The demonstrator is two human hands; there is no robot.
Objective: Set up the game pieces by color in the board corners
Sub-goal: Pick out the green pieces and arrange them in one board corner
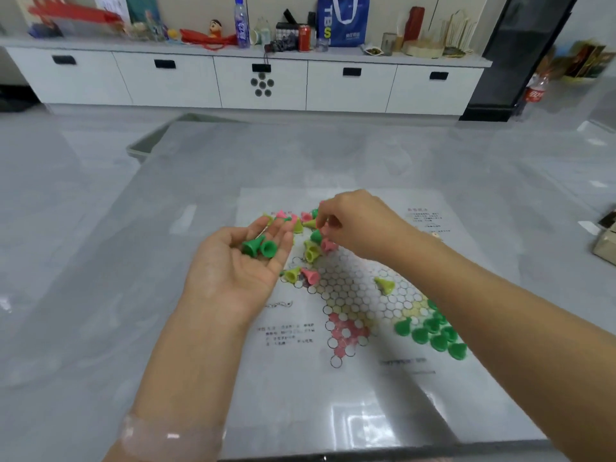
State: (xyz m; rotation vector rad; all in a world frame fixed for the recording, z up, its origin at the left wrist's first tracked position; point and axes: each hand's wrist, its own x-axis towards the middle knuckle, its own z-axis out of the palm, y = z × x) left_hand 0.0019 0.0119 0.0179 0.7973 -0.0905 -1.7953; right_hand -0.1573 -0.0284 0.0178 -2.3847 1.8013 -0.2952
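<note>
A paper star-shaped board (353, 295) lies on the grey table. My left hand (240, 265) is held palm up over the board's left side, with two green cone pieces (259, 246) lying on its fingers. My right hand (353, 221) reaches into a loose pile of green, pink and yellow-green pieces (306, 235) at the far part of the board, fingers curled down among them; what they pinch is hidden. Several green pieces (430, 331) stand in the board's near right corner. One yellow-green piece (385, 284) lies alone on the board's middle. The pink corner (346, 331) is bare.
The grey glossy table (133, 295) reaches to the near edge. A small box (606, 241) sits at the table's right edge. Beyond the table stands a white cabinet (260, 81) with bottles, a can and a blue bag on top.
</note>
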